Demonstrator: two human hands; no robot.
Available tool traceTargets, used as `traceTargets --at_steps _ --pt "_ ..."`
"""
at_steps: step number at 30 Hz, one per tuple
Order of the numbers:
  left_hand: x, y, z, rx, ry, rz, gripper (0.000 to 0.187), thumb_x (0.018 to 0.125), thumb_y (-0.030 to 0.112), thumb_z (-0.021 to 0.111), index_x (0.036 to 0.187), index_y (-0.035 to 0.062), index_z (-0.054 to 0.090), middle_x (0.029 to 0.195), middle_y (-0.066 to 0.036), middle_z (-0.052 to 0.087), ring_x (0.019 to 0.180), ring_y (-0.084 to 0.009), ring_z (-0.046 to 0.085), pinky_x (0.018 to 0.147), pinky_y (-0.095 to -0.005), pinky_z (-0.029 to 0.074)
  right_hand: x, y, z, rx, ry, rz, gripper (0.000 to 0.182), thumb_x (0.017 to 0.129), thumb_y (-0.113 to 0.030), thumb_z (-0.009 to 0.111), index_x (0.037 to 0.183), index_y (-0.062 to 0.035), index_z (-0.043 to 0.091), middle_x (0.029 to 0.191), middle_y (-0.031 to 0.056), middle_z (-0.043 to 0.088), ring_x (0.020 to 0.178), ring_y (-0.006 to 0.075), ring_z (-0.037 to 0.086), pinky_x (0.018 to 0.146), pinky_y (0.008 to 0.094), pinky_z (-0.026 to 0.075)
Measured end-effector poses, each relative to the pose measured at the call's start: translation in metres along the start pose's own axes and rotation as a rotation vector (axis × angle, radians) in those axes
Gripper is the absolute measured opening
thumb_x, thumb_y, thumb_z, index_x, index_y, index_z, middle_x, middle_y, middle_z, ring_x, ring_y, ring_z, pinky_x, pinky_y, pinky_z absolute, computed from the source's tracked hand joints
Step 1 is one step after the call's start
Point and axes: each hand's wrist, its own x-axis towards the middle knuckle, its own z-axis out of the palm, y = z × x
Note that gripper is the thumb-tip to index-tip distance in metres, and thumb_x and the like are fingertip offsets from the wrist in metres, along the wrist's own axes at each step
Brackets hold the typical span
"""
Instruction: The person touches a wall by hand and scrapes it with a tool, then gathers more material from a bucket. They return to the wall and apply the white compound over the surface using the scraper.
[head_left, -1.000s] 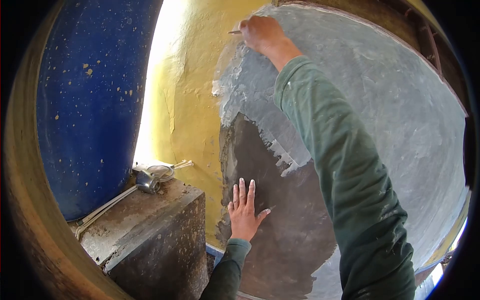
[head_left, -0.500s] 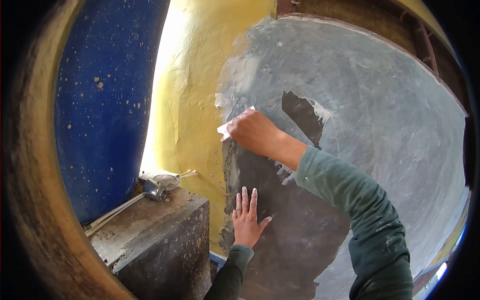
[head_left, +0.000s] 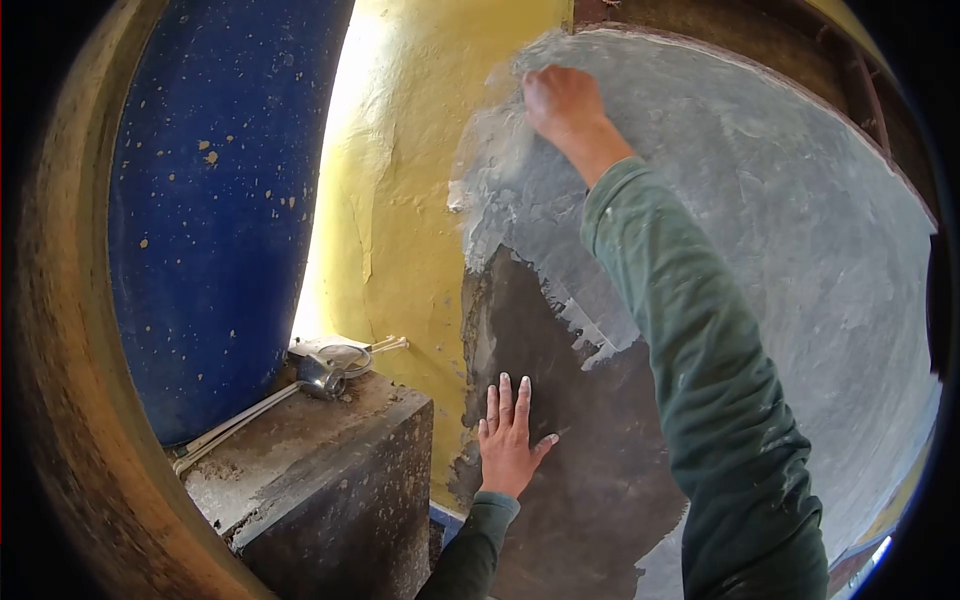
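Note:
My left hand (head_left: 510,446) lies flat with its fingers spread against the dark, uncoated part of the wall (head_left: 590,500). Fingers curled, my right hand (head_left: 565,103) is raised at the upper left edge of the grey plaster coat (head_left: 780,260), close to the yellow wall (head_left: 415,180). Whatever the right hand grips is hidden behind its fingers in this view. A jagged plaster edge runs between the two hands, with the dark surface below it.
A blue panel (head_left: 220,220) speckled with paint stands at the left. Below it, a concrete ledge (head_left: 300,450) bears a metal cylinder (head_left: 322,376) and thin pale rods (head_left: 240,424). Dark wooden framing (head_left: 740,45) borders the top right.
My right hand has moved up along the plaster edge; the white flat tool seen in it before is now hidden. The dark patch near its wrist is now covered in grey. My left hand stays on the wall.

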Motion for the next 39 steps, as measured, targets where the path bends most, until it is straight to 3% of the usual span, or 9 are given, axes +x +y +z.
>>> traceTargets --at_steps 7,15,19,21,23,25,28,35,39 --pt "-0.001 -0.002 0.002 -0.001 -0.001 0.008 0.112 0.081 0.043 0.087 0.170 0.0181 0.023 0.175 -0.017 0.019 0.160 -0.0406 0.023 0.121 -0.0539 0.031 -0.026 -0.049 0.012 -0.041 -0.142 -0.269 0.020 0.099 -0.018 0.059 0.095 -0.0109 0.078 0.091 0.0137 0.078 0.086 0.0305 0.078 0.072 0.0420 0.063" --pt "-0.001 0.003 0.000 0.008 -0.005 -0.002 0.112 0.081 0.043 0.087 0.170 0.0178 0.022 0.176 -0.018 0.018 0.160 -0.0405 0.022 0.120 -0.0545 0.031 -0.136 -0.074 0.022 0.224 -0.171 -0.604 0.017 0.095 -0.017 0.063 0.091 -0.0130 0.079 0.094 0.0114 0.077 0.090 0.0278 0.078 0.073 0.0423 0.061" --pt "0.001 0.003 -0.003 0.007 -0.015 -0.018 0.112 0.081 0.043 0.087 0.170 0.0178 0.022 0.176 -0.018 0.018 0.160 -0.0405 0.022 0.119 -0.0550 0.033 -0.125 -0.063 -0.014 0.284 -0.272 -0.548 0.025 0.083 -0.010 0.062 0.101 -0.0139 0.078 0.084 0.0179 0.074 0.081 0.0377 0.075 0.070 0.0504 0.060" --pt "-0.001 0.002 0.000 0.008 -0.031 -0.023 0.112 0.081 0.043 0.087 0.170 0.0177 0.022 0.176 -0.018 0.018 0.160 -0.0406 0.022 0.119 -0.0549 0.033 -0.085 -0.044 -0.026 0.165 -0.285 -0.368 0.020 0.086 -0.015 0.068 0.104 -0.0111 0.077 0.094 0.0135 0.075 0.092 0.0362 0.075 0.078 0.0495 0.060" --pt "-0.001 -0.001 0.002 0.005 -0.004 0.005 0.112 0.081 0.045 0.086 0.170 0.0179 0.022 0.176 -0.018 0.018 0.160 -0.0406 0.023 0.119 -0.0553 0.033 -0.044 -0.010 -0.019 0.236 0.018 -0.315 0.027 0.089 -0.016 0.066 0.113 -0.0103 0.076 0.098 0.0140 0.076 0.098 0.0367 0.075 0.081 0.0503 0.061" --pt "0.000 -0.001 0.002 0.012 -0.006 0.004 0.111 0.082 0.045 0.086 0.170 0.0179 0.023 0.176 -0.018 0.018 0.160 -0.0405 0.023 0.119 -0.0553 0.033 -0.001 -0.002 -0.029 0.133 -0.085 -0.051 0.027 0.088 -0.013 0.060 0.108 -0.0135 0.077 0.099 0.0181 0.077 0.097 0.0365 0.076 0.083 0.0510 0.060" --pt "-0.001 -0.003 0.004 0.027 -0.003 0.009 0.111 0.082 0.046 0.085 0.170 0.0177 0.023 0.176 -0.018 0.018 0.160 -0.0404 0.023 0.118 -0.0551 0.034 0.024 0.005 -0.016 0.065 -0.068 -0.041 0.024 0.089 -0.016 0.063 0.107 -0.0114 0.077 0.100 0.0176 0.078 0.096 0.0362 0.076 0.084 0.0504 0.060" --pt "-0.001 -0.004 0.007 -0.016 0.046 0.023 0.111 0.082 0.043 0.085 0.170 0.0241 0.021 0.177 -0.012 0.018 0.160 -0.0382 0.025 0.111 -0.0621 0.040 0.000 -0.035 0.001 0.002 -0.253 -0.205 0.022 0.100 -0.021 0.060 0.113 -0.0114 0.074 0.101 0.0124 0.077 0.095 0.0302 0.078 0.085 0.0432 0.062" --pt "-0.001 -0.003 0.006 -0.033 0.043 0.019 0.111 0.082 0.042 0.086 0.170 0.0240 0.021 0.177 -0.012 0.017 0.160 -0.0386 0.025 0.111 -0.0626 0.040 -0.060 -0.057 0.008 -0.040 -0.272 -0.533 0.019 0.099 -0.019 0.060 0.107 -0.0118 0.075 0.097 0.0122 0.076 0.094 0.0289 0.076 0.089 0.0436 0.058"
